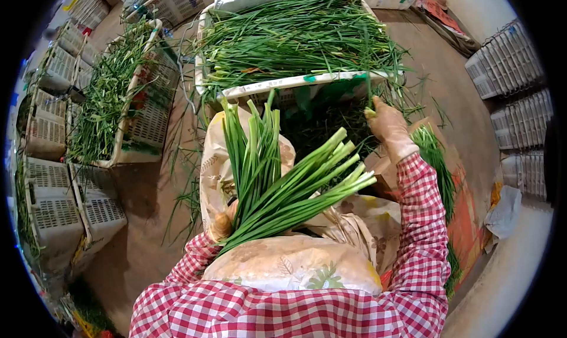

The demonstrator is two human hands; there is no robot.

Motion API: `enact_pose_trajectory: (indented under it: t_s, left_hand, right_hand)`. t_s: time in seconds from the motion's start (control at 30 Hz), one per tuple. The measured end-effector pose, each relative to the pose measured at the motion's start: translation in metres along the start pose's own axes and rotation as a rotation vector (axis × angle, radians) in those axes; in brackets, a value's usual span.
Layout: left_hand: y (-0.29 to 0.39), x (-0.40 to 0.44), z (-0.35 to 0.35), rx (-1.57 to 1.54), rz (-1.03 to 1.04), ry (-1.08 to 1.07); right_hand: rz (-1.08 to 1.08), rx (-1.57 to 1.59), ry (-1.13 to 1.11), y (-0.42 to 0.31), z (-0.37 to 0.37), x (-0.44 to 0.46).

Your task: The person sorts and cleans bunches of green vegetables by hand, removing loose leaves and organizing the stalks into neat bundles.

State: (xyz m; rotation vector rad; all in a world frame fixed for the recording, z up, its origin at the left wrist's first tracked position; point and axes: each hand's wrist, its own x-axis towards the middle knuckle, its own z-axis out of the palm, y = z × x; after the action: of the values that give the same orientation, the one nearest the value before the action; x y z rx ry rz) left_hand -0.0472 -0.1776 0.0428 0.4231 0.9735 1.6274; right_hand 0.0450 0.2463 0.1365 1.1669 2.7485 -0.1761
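A spread bunch of long green stalks (283, 202) lies across the lap, on a patterned cream apron (283, 261). My left hand (222, 224) is wrapped round the lower left of this bunch, mostly hidden behind it. Pale stalk ends fan out upward and to the right. My right hand (387, 125), in a tan glove, is closed on a thin green stalk (370, 93) near the front right corner of a white crate (301, 84). That crate is heaped with loose green stalks (289, 39).
Another crate (150, 110) of loose greens stands at the left, with stacked crates (56, 202) beyond it. More green stalks (436, 161) lie beside my right arm. Grey crates (507, 60) line the right wall. Plant scraps litter the brown floor (147, 208).
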Motion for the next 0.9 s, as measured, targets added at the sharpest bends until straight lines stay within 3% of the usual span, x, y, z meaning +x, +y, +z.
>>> enact_pose_trajectory:
  t_s: [0.03, 0.07, 0.13, 0.2, 0.27, 0.33, 0.4, 0.47, 0.57, 0.63, 0.67, 0.7, 0.73, 0.77, 0.83, 0.9]
  left_hand:
    - [0.003, 0.004, 0.003, 0.001, -0.024, -0.030]
    - [0.010, 0.009, 0.010, -0.009, -0.055, -0.048]
    - [0.024, 0.018, 0.027, -0.031, -0.118, -0.069]
    - [0.034, 0.026, 0.040, -0.042, -0.165, -0.092]
    - [0.041, 0.031, 0.048, -0.045, -0.195, -0.112]
    - [0.046, 0.033, 0.053, -0.050, -0.215, -0.117]
    - [0.048, 0.033, 0.056, -0.060, -0.227, -0.114]
    - [0.044, 0.032, 0.056, -0.074, -0.231, -0.101]
    - [0.039, 0.033, 0.055, -0.095, -0.239, -0.081]
    - [0.039, 0.035, 0.055, -0.127, -0.241, -0.099]
    - [0.040, 0.035, 0.055, -0.158, -0.241, -0.109]
    - [0.040, 0.034, 0.054, -0.189, -0.241, -0.118]
    - [0.040, 0.033, 0.055, -0.191, -0.240, -0.118]
    - [0.043, 0.032, 0.057, -0.165, -0.256, -0.075]
    - [0.053, 0.032, 0.060, -0.092, -0.278, -0.041]
    - [0.046, 0.037, 0.058, -0.084, -0.251, -0.045]
  right_hand:
    - [-0.080, 0.052, -0.045, -0.001, -0.001, 0.004]
    - [-0.175, 0.357, -0.055, -0.004, -0.001, 0.005]
    - [-0.094, 1.036, -0.344, -0.025, -0.012, 0.003]
    - [-0.343, 1.165, -0.585, -0.038, -0.030, -0.004]
    - [-0.352, 1.317, -1.064, -0.043, -0.020, 0.004]
    - [-0.391, 1.339, -1.156, -0.053, -0.011, -0.004]
    - [-0.262, 1.379, -1.150, -0.066, -0.016, -0.011]
    - [-0.168, 1.581, -0.945, -0.070, -0.020, -0.021]
    - [-0.232, 1.657, -0.915, -0.070, -0.021, -0.021]
    - [-0.257, 1.571, -0.583, -0.070, -0.025, -0.022]
    - [-0.336, 1.415, -0.315, -0.068, -0.028, -0.024]
    - [-0.399, 1.489, -0.013, -0.067, -0.028, -0.021]
    - [-0.483, 1.215, 0.288, -0.052, -0.034, -0.010]
    - [-0.410, 0.899, 0.509, -0.040, -0.054, -0.006]
    - [-0.401, 0.788, 0.697, 0.004, -0.074, 0.016]
    - [-0.369, -0.010, 0.985, 0.043, -0.111, 0.015]
